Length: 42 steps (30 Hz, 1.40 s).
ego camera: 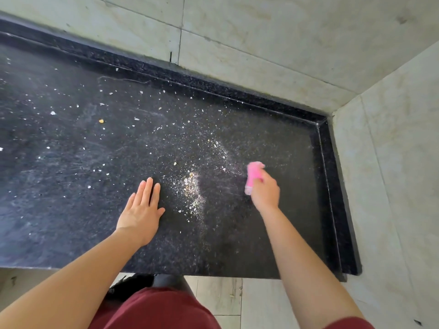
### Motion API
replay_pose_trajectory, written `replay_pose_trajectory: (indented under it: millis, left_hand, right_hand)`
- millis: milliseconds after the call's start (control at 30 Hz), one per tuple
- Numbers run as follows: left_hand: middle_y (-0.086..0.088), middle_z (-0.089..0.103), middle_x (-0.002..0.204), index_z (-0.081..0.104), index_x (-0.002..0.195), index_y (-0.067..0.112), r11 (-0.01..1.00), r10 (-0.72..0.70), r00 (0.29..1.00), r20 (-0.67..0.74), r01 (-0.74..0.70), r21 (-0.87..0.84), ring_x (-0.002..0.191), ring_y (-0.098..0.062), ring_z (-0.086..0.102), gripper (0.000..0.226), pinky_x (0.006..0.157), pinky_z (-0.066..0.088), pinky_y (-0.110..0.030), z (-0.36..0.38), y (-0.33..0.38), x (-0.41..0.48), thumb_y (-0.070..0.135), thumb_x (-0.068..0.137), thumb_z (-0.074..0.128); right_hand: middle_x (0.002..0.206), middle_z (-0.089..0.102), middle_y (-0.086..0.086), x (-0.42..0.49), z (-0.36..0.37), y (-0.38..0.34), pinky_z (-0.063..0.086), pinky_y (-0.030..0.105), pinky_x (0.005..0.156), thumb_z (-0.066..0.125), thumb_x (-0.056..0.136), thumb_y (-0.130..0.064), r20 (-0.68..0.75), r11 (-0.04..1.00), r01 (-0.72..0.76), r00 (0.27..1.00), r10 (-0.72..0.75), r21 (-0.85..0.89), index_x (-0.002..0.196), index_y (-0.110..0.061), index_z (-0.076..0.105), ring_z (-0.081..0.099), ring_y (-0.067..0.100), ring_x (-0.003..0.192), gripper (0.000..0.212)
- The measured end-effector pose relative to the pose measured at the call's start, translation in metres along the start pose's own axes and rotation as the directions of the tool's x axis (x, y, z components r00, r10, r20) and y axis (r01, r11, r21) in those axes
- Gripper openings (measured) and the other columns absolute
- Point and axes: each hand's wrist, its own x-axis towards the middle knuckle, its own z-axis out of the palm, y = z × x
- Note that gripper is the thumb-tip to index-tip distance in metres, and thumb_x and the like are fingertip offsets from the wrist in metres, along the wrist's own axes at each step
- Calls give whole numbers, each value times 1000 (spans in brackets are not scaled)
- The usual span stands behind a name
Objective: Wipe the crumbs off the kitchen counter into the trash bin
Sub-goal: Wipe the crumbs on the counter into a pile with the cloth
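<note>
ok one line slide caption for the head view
Right hand grips a pink cloth beside a pile of crumbs on the black stone counter; left hand lies flat.

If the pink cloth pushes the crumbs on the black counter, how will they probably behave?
The crumbs look tiny and dry, so they are probably very light and slide easily on the smooth counter. They likely scatter rather than move together: many lie spread far from the pile. The finest powder may smear, as the pale streak beside the pile suggests.
</note>
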Motion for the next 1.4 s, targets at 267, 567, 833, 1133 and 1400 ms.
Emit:
replay_pose_trajectory:
  millis: [267,567,833,1133,1400]
  left_hand:
    - [-8,-33,152,-32,136,12,1000,-14,999,-38,14,6,142,-23,-25,59,119,-4,-37,6,-1,1,37,101,9]
    - [-7,-29,154,-21,146,11,1000,-17,998,-52,17,-5,143,-22,-23,61,119,-3,-36,5,0,0,39,101,10]
    - [-5,-12,158,-4,150,6,984,-57,958,-281,6,-180,145,-16,-14,62,118,-3,-31,-1,-31,-17,36,101,17]
    - [-4,-14,159,-5,150,7,991,-67,982,-179,44,-130,146,-19,-12,66,119,1,-35,3,-119,-29,43,100,18]
    - [-11,-14,158,-7,150,6,1000,21,991,-134,-22,-7,147,-25,-10,67,120,4,-37,-2,-128,-25,44,100,15]
  right_hand:
    - [117,63,13,31,33,-10,46,40,89,32,92,-25,-53,993,-110,993,108,-40,130,-16,57,58,35,109,46]
    - [101,65,3,-30,89,-77,45,31,79,31,101,-50,374,967,224,892,-252,118,136,-28,53,59,19,92,47]
    - [100,70,6,-6,11,16,44,43,95,16,88,-67,38,999,-7,999,8,-42,96,-32,61,60,32,101,58]
    - [107,65,16,-92,112,-28,40,34,75,39,97,-12,-69,997,-34,997,29,-74,143,-29,41,60,34,97,48]
    - [84,58,-4,-132,117,-78,37,27,75,36,101,-35,190,981,144,968,-167,130,120,-33,63,53,13,73,33]
